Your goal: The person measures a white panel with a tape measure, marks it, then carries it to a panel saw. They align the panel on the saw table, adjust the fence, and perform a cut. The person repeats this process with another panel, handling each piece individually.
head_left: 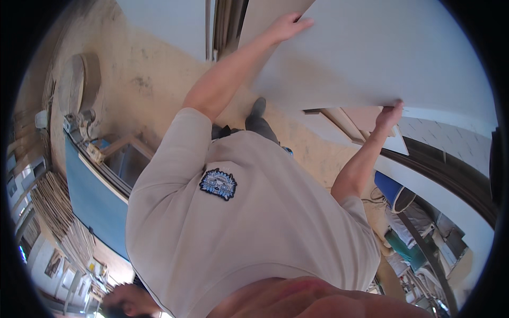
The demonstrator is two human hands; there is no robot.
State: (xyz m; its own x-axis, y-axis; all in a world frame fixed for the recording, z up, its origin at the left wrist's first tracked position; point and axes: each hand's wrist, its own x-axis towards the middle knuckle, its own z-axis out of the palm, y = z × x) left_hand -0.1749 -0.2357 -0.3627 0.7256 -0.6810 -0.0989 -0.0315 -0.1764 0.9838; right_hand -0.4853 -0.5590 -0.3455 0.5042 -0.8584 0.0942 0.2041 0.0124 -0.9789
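A large, flat white panel (371,58) fills the upper right, in front of my body. My left hand (290,27) grips its left edge, with the thumb on the broad face and the other fingers mostly hidden. On the near edge my right hand (389,115) is closed, its fingertips just over the rim. Both arms are stretched forward. Below the panel, beside my right hand, pale board pieces with a brown edge (342,124) show. My shoe (257,107) stands on the dusty floor left of them.
More panels (216,32) stand upright at the top. To the left is a blue-topped table (95,196) with a wooden frame beside it. A stack of thin strips (58,212) lies farther left. At right are a blue bucket (387,191) and clutter. Another person (127,301) is at lower left.
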